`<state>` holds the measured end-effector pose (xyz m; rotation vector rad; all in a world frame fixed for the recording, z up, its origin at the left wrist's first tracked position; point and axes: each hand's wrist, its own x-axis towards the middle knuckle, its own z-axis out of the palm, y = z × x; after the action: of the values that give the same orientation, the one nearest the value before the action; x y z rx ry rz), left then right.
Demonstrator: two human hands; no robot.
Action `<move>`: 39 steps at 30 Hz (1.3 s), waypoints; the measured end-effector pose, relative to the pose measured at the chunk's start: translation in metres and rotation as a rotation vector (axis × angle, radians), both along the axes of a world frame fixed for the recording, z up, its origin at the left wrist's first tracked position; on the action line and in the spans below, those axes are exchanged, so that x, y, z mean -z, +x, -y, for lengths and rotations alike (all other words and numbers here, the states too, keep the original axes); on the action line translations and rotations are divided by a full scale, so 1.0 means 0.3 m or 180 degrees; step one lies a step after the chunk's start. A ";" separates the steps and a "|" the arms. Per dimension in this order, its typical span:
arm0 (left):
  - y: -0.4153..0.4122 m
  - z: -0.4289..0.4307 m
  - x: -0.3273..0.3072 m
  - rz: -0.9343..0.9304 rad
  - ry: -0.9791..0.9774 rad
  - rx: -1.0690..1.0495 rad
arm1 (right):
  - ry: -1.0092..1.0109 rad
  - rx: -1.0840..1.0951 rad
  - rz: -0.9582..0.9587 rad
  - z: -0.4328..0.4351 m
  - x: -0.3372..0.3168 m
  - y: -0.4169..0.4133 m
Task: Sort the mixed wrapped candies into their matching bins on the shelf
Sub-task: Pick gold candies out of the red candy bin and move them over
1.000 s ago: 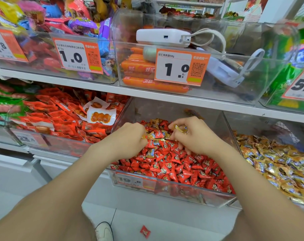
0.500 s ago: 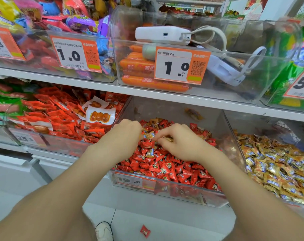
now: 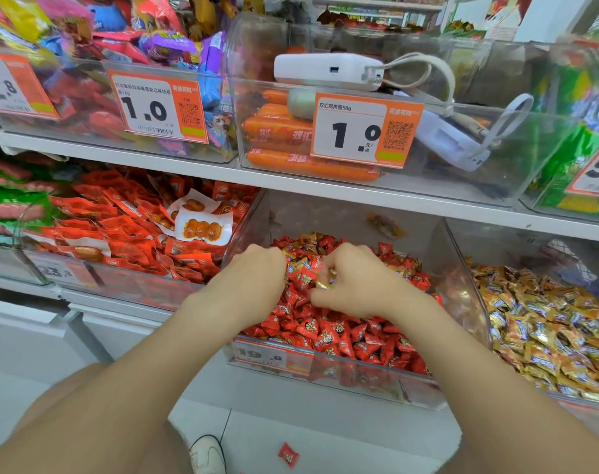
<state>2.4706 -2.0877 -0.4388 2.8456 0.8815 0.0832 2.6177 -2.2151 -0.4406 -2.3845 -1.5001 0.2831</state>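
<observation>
Head view: a gold stray pinched out of the red pile

Nearest to us, at six o'clock, a fallen red candy [image 3: 288, 455] lies on the floor [image 3: 325, 436] just beside a shoe [image 3: 207, 455]. It belongs to the sort and is not yet gathered.

Above it, both our forearms reach into the red bin [image 3: 359, 381] at the middle of the view. Our right hand [image 3: 356, 285] has its fingers [image 3: 320, 295] curled and its thumb closed on a small gold candy [image 3: 325, 280], held just over the red candies [image 3: 342, 333]. Our left hand [image 3: 253, 278], at nine o'clock from it, is curled knuckles-up against the pile. Its fingertips are hidden, so we cannot tell whether it holds anything.

We judge these sweets to be very light, with hard centres and slick, crinkly foil. They should slide and scatter if we rake them, and the loose heap will shift under a press. The best hold is a fingertip pinch across the plump middle, or on a twisted wrapper end if one stands proud.

At three o'clock the gold bin [image 3: 530, 248] holds the matching gold candies [image 3: 547, 330], so that is where we would carry this one. Farther back, at twelve o'clock in the red bin, more gold wrappers [image 3: 305, 241] show among the red.

Beyond, on the shelf [image 3: 325, 193] above, a white power bank [image 3: 325, 71] rests across a clear bin.
</observation>
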 end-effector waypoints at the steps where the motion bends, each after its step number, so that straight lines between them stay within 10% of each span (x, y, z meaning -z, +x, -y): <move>1: 0.007 -0.008 -0.001 0.0316 -0.0100 -0.0061 | -0.0009 0.0087 -0.0135 0.014 -0.016 0.012; 10: 0.091 -0.049 -0.014 0.0863 -0.0575 -0.0167 | 0.0599 0.0634 -0.1443 0.105 -0.066 0.092; 21: 0.210 -0.091 0.027 0.0317 -0.0201 -0.0018 | 0.0188 0.0479 0.0267 0.046 0.005 0.195; 39: 0.184 -0.121 0.056 0.0030 -0.0595 -0.0077 | -0.0349 0.0119 0.0000 0.020 0.006 0.179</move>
<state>2.5257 -2.0514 -0.4556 2.6600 0.8727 0.0159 2.6713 -2.2212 -0.4423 -2.4943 -1.4740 0.3655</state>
